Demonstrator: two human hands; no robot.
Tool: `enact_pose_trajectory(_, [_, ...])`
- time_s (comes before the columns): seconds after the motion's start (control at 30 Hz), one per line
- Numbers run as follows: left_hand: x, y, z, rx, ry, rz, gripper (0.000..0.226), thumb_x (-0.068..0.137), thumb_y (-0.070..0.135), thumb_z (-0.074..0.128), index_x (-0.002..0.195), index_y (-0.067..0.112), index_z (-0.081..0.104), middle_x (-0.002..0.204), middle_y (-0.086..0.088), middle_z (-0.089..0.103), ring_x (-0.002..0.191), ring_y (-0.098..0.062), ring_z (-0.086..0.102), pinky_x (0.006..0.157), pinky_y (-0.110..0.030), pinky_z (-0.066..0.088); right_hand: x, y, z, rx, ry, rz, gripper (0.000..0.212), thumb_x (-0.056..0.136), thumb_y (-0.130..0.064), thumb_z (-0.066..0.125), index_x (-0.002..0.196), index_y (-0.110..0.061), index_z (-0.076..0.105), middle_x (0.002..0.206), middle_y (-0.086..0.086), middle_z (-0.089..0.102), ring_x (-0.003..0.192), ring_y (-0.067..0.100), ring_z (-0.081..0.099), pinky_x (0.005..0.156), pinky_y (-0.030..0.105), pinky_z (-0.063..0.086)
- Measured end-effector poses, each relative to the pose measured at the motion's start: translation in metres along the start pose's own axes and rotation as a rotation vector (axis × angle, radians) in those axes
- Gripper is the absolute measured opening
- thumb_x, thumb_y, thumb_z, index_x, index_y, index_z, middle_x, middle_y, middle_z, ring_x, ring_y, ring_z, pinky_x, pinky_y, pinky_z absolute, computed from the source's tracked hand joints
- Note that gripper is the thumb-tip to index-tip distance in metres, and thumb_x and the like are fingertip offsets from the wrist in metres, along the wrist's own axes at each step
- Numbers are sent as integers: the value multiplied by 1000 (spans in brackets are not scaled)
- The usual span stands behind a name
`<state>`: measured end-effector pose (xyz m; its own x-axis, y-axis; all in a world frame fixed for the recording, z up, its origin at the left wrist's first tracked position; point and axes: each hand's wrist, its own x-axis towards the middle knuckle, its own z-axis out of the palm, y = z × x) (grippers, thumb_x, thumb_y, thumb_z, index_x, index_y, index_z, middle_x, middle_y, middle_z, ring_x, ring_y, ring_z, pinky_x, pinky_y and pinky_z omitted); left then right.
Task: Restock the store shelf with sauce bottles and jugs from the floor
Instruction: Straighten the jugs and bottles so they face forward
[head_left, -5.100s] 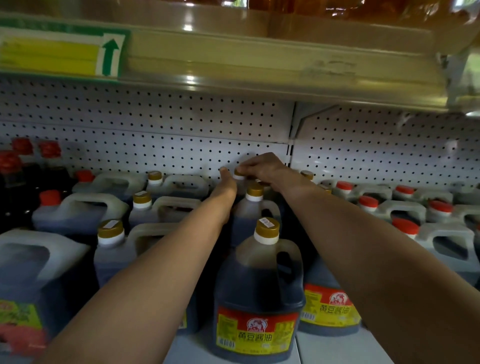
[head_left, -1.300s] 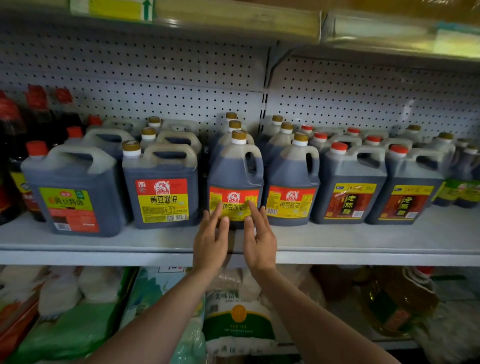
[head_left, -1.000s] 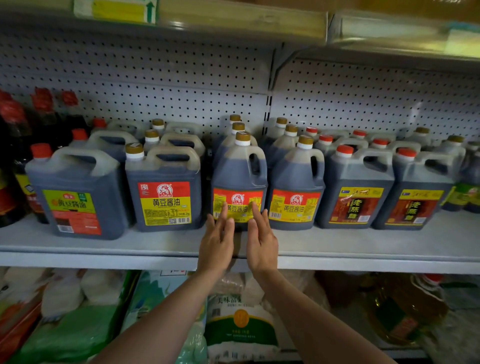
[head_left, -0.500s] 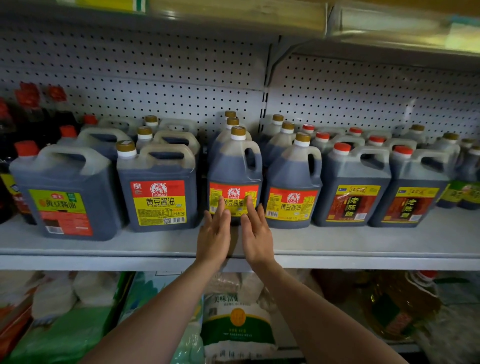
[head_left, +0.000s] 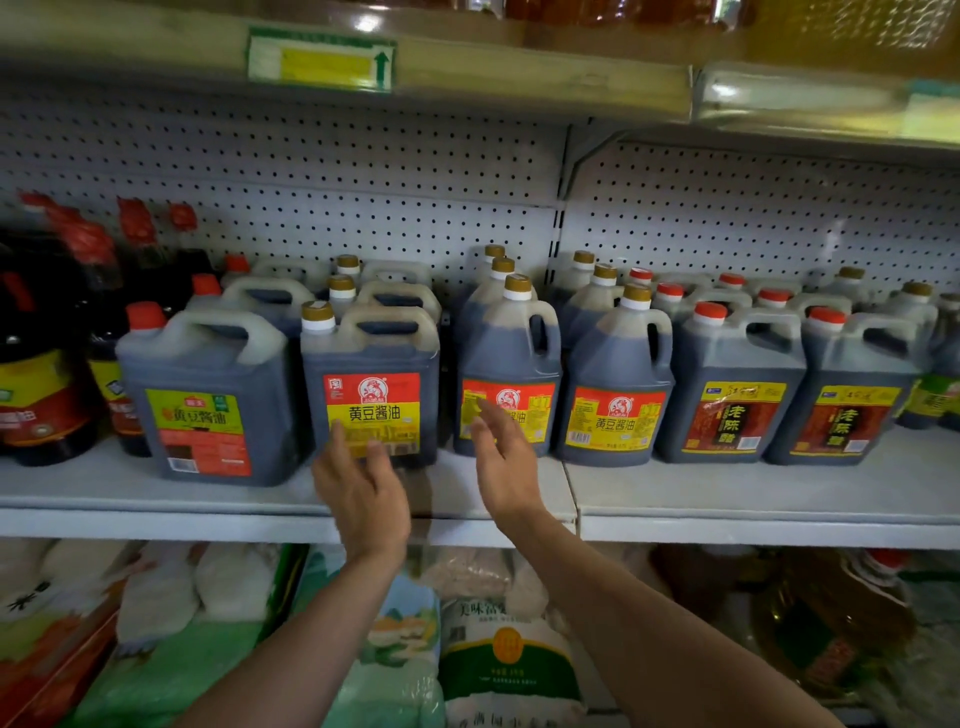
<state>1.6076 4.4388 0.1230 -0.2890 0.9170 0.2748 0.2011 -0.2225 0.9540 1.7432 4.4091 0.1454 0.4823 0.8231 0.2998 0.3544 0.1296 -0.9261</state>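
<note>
Dark soy sauce jugs stand in rows on the grey shelf (head_left: 727, 499). A round jug with a gold cap (head_left: 511, 358) stands at the front middle, and a square jug with a red and yellow label (head_left: 371, 379) stands to its left. My left hand (head_left: 363, 493) hovers in front of the square jug, fingers relaxed, holding nothing. My right hand (head_left: 504, 457) is raised with straight fingers in front of the round jug's label, also empty. I cannot tell if either hand touches a jug.
Another round jug (head_left: 618, 379) and red-capped vinegar jugs (head_left: 727, 384) fill the right. A green-labelled jug (head_left: 202, 395) and dark bottles (head_left: 41, 353) stand on the left. Bags of rice (head_left: 509, 665) lie on the lower shelf. An upper shelf edge (head_left: 519, 78) overhangs.
My hands have moved apart; the left one has shifted left in front of the square jug. The view has moved closer to the shelf.
</note>
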Motion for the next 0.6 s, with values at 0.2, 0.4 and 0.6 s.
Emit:
enact_pose_trajectory(0.2, [43,-4,-21,7,-125,-38,62,104,54,28,159,37,4,166,1,17,150,-26,21,117,-48,21,1,-10,46,139,-51,157,46,108,-36,46,151,-20,46,147,-10,46,136,6,40,111,22,33])
enact_pose_trajectory(0.4, [61,-11,-42,32,-305,-29,59,104,53,29,157,44,3,164,13,18,147,-21,28,112,-44,28,-2,5,72,121,80,193,47,105,-48,45,144,-24,57,145,-4,58,136,15,51,116,36,40])
enact_pose_trajectory(0.6, [73,-15,-54,77,-417,25,58,101,59,30,154,53,5,162,8,29,141,-29,38,110,-44,34,-1,6,75,-5,159,175,59,98,-61,38,142,-27,59,140,-1,63,131,20,57,112,43,43])
